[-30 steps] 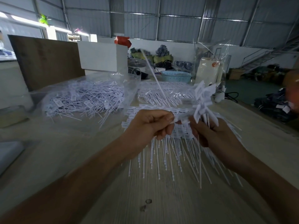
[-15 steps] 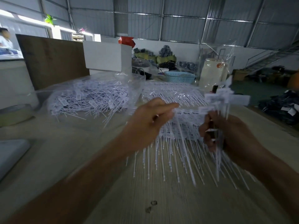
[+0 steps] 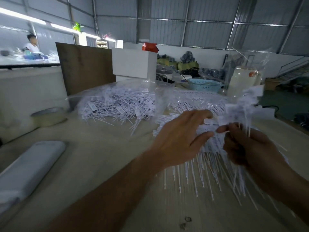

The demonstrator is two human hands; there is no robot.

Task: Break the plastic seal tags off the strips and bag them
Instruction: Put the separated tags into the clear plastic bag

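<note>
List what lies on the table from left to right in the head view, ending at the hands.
Grey flat pad → tape roll → clear bag of loose seal tags → left hand, fingers spread, holding nothing → right hand, gripping a bunch of seal tags.

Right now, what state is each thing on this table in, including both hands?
left hand: open, fingers stretched toward the tags
right hand: gripping a bunch of seal tags
clear bag: lying on table, full of loose tags
tape roll: lying flat
strips: piled on table
</note>
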